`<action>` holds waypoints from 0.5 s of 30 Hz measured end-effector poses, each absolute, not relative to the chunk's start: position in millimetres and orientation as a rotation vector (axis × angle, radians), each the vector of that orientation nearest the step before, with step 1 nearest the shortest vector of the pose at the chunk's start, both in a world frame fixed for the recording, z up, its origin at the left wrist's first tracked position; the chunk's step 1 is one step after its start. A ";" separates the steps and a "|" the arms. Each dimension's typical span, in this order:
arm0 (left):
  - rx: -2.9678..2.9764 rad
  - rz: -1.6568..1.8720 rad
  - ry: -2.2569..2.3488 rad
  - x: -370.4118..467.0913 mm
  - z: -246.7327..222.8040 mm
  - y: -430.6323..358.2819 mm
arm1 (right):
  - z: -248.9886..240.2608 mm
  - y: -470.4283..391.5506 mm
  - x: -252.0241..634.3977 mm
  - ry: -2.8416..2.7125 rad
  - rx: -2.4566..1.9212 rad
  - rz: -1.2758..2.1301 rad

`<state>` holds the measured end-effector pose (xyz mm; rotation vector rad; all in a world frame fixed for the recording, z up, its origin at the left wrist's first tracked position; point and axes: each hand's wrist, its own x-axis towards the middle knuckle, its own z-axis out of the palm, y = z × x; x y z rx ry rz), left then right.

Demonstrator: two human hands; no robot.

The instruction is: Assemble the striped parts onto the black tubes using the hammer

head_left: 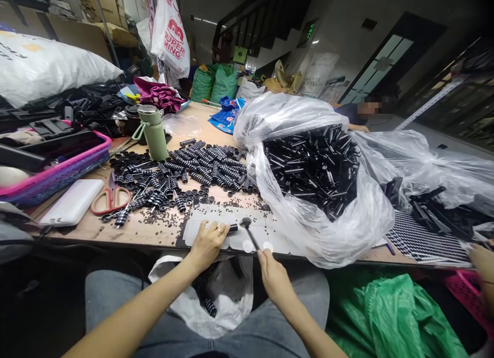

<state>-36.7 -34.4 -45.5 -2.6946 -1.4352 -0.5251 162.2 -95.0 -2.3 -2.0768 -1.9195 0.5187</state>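
My left hand (209, 243), with a ring on one finger, is closed around a short black cylindrical part (233, 228) lying over a light grey plate (200, 221) at the table's front edge. In my right hand (277, 276) is the dark handle of a small hammer (251, 235). Its dark head is just right of the part's end; whether they touch I cannot tell. Tiny dark pieces (160, 220) are scattered left of the plate. Behind them lies a heap of black ribbed grips (212, 162). An opened white bag (231, 314) with ribbed grips inside rests between my knees.
A clear plastic bag (376, 216) full of black parts stands at right. At left are orange-handled scissors (111, 199), a white power bank (71, 202), a green flask (155, 137) and a pink-rimmed basket (102, 148). Another person (366, 111) sits behind; a hand (482, 263) shows far right.
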 end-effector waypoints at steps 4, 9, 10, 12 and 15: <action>-2.639 -0.527 -1.480 -16.5 -55.9 -42.6 | 15.6 -94.4 145.9 -1.868 -1.916 0.594; -2.675 -0.499 -1.479 -5.2 -68.7 -44.7 | 15.6 -96.1 109.6 -2.123 -1.777 0.626; -2.686 -0.504 -1.471 -5.9 -69.1 -42.0 | 10.8 -93.5 106.1 -2.209 -1.790 0.642; -2.705 -0.554 -1.469 -8.4 -65.4 -33.1 | 3.9 -80.7 106.3 -2.271 -1.810 0.668; -2.710 -0.676 -1.590 -10.8 -50.2 -21.4 | 9.2 -46.9 119.7 -2.156 -1.866 0.558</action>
